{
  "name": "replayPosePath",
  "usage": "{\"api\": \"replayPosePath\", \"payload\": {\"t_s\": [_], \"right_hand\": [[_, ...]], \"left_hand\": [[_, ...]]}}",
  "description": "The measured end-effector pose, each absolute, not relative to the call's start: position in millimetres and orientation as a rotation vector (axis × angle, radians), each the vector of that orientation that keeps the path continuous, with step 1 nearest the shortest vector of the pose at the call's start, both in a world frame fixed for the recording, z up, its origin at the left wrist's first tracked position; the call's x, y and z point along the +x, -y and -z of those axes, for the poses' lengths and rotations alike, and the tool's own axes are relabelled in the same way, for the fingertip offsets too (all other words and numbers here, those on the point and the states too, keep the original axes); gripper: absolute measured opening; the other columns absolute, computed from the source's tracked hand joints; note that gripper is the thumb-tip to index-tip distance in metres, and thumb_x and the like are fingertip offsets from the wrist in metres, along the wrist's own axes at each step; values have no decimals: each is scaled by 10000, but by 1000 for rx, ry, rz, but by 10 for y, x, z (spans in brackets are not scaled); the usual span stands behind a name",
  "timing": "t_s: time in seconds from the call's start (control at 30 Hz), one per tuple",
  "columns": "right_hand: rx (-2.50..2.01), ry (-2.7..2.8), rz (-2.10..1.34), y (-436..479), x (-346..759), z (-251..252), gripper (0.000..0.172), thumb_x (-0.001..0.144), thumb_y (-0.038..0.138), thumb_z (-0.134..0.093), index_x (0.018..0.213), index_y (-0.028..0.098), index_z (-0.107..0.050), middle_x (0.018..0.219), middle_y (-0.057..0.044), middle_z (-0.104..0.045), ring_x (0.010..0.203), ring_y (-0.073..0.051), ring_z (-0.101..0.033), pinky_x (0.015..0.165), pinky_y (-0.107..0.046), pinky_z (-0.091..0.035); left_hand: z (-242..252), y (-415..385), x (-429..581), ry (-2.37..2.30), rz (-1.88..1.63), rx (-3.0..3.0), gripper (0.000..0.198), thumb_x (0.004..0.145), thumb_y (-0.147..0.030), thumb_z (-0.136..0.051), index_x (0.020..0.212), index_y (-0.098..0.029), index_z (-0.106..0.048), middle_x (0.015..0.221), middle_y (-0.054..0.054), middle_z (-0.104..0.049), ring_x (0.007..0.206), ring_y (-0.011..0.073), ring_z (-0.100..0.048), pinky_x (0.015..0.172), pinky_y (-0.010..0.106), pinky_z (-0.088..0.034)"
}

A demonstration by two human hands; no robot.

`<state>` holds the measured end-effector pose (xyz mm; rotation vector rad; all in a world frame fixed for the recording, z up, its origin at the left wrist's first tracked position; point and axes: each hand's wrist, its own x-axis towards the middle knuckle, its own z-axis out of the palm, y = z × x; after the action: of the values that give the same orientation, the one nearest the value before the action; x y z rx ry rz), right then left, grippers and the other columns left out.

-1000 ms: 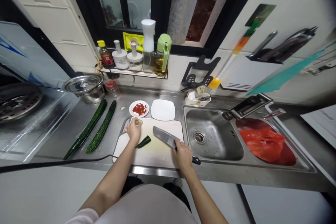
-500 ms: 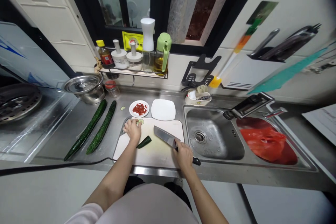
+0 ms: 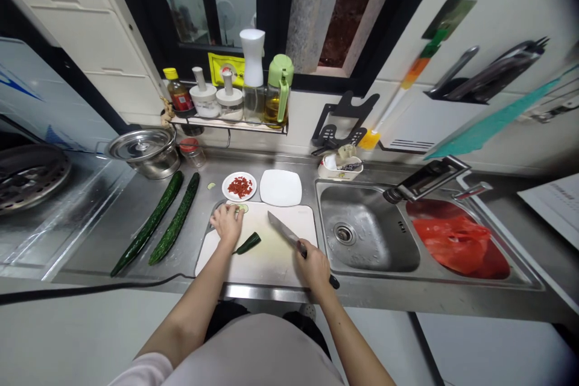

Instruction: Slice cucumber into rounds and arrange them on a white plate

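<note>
My left hand (image 3: 227,224) is at the upper left corner of the white cutting board (image 3: 280,271), its fingers bent and closed on pale green cucumber slices (image 3: 243,208) that its fingertips partly cover. My right hand (image 3: 313,265) grips a kitchen knife (image 3: 284,230) by its black handle, over the right half of the board. The blade points up and left, turned nearly edge-on. Between the hands lies a short dark green cucumber end piece (image 3: 249,243), touched by neither hand.
Behind the board are a plate of chopped red pieces (image 3: 225,193) and a white square plate (image 3: 280,188). Two whole cucumbers (image 3: 176,217) lie to the left, near a lidded steel pot (image 3: 154,160). A sink (image 3: 375,241) and a red plastic bag (image 3: 456,244) are to the right.
The knife has rotated so its broad face shows less, and my right hand has shifted slightly. My left hand stays at the slices. The view has moved a little.
</note>
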<state>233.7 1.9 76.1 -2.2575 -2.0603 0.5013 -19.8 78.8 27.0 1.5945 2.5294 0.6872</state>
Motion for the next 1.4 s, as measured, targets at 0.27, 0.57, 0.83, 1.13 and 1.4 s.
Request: {"api": "replayPosePath", "payload": {"t_s": [0.27, 0.57, 0.83, 1.13, 1.4], "right_hand": [[-2302, 1996, -588, -15, 2307, -769, 339, 917, 384, -416, 1170, 290, -621, 953, -39, -721, 844, -178, -648, 667, -248, -363], [-2256, 2046, -627, -22, 2221, -779, 340, 921, 390, -408, 1163, 288, -625, 954, -30, -721, 866, -173, -647, 687, -243, -369], [-2169, 2179, -713, 2, 2110, -787, 339, 948, 342, -369, 1185, 257, -595, 960, -32, -717, 862, -165, -640, 671, -240, -340], [-2094, 2343, -787, 4, 1949, -823, 327, 975, 341, -308, 1078, 192, -579, 918, -61, -694, 831, -174, -624, 638, -251, -300], [-2019, 2420, -843, 29, 1871, -908, 313, 965, 321, -295, 1048, 188, -566, 894, -66, -679, 806, -185, -613, 628, -260, -300]], "left_hand": [[-268, -498, -303, -2285, -783, 1677, 263, 865, -388, -506, 1008, -247, -676, 1084, 92, -621, 1048, 269, -529, 925, 417, -354], [-266, -183, -270, -1929, -879, 1859, 256, 896, -375, -460, 971, -224, -653, 985, 64, -651, 974, 207, -583, 899, 342, -436], [-217, -59, -226, -1636, -823, 2012, 272, 876, -385, -515, 1070, -228, -623, 1063, 69, -648, 1028, 195, -582, 930, 352, -448], [-153, -56, -198, -1543, -869, 2050, 261, 894, -347, -509, 1099, -240, -630, 1054, 65, -650, 1026, 181, -585, 926, 344, -467], [-59, -34, -196, -1409, -1086, 2132, 234, 909, -285, -502, 1075, -231, -658, 1002, 64, -650, 968, 174, -597, 876, 349, -505]]}}
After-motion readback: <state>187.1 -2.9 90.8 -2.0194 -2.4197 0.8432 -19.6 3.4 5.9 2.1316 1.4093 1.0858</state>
